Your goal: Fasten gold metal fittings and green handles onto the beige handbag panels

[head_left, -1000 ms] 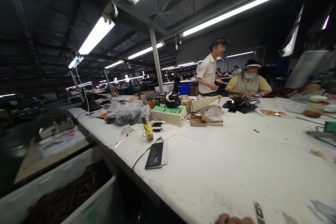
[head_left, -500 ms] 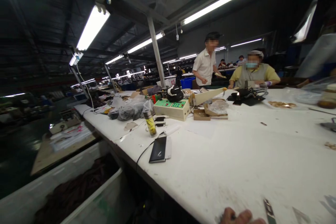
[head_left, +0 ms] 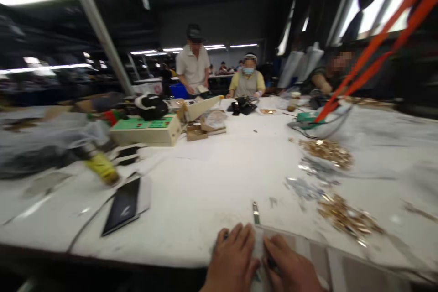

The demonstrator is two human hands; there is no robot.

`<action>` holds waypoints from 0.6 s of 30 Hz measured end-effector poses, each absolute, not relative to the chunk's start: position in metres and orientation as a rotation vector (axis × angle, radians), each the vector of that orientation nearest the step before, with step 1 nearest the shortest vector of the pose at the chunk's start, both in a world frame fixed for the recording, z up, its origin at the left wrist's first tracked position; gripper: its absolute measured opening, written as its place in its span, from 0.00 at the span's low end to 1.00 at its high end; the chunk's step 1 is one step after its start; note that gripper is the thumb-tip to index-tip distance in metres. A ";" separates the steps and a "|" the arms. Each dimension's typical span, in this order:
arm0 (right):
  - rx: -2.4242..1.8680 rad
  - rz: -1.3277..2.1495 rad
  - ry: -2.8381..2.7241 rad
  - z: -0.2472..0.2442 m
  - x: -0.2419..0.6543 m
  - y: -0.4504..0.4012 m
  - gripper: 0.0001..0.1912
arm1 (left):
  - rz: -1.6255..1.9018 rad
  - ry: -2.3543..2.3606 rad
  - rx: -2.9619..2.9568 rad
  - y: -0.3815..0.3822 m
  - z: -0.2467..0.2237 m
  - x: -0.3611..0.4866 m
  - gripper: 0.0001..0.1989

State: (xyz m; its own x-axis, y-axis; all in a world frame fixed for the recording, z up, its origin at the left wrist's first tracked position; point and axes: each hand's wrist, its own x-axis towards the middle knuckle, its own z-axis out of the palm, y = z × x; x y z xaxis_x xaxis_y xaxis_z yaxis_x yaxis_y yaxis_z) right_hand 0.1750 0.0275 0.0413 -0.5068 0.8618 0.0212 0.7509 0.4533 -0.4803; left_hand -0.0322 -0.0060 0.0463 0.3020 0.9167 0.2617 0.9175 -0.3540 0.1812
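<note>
At the bottom centre of the frame we see our left hand (head_left: 234,260) and right hand (head_left: 290,267) lying side by side, fingers (head_left: 239,237) loosely extended and pressed flat down onto a pale, flat rectangular sheet (head_left: 301,248) that rests on the near edge of the worktop (head_left: 219,169). The sheet looks smooth and slightly glossy, with a lighter stripe along its right part; we cannot tell its material through the blur. Neither hand pinches anything that we can make out; something dark shows under the right hand's fingers, but it is too blurred to name. Just above the hands, a slim metal blade-like tool (head_left: 255,212) lies on the white, matt, lightly scuffed surface.

To the right of the hands, a heap of small brassy metal pieces (head_left: 345,216) glints, with a second golden heap (head_left: 325,150) further up and a scatter of silvery bits (head_left: 304,187) between them. In the lower left lies a flat black rectangular phone (head_left: 122,205) with a dark cable beside it, and near it a blurred yellow cylindrical bottle (head_left: 101,169). In the left centre stands a cream boxy device (head_left: 145,130) with a green panel on top. In the upper centre, a standing person in a white shirt (head_left: 193,66) and a seated person in yellow (head_left: 247,83) are at the far end. Orange straps (head_left: 376,41) slant across the upper right.
</note>
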 end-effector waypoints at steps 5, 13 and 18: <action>-1.528 0.617 -2.506 0.061 0.167 0.038 0.35 | -0.384 -1.537 -2.448 0.008 0.047 -0.039 0.27; -1.471 0.637 -2.520 0.087 0.169 0.039 0.28 | -0.307 -1.563 -2.443 0.011 0.041 -0.040 0.26; -1.535 0.568 -2.293 0.100 0.201 0.075 0.11 | -0.400 -1.619 -2.447 0.008 0.047 -0.042 0.27</action>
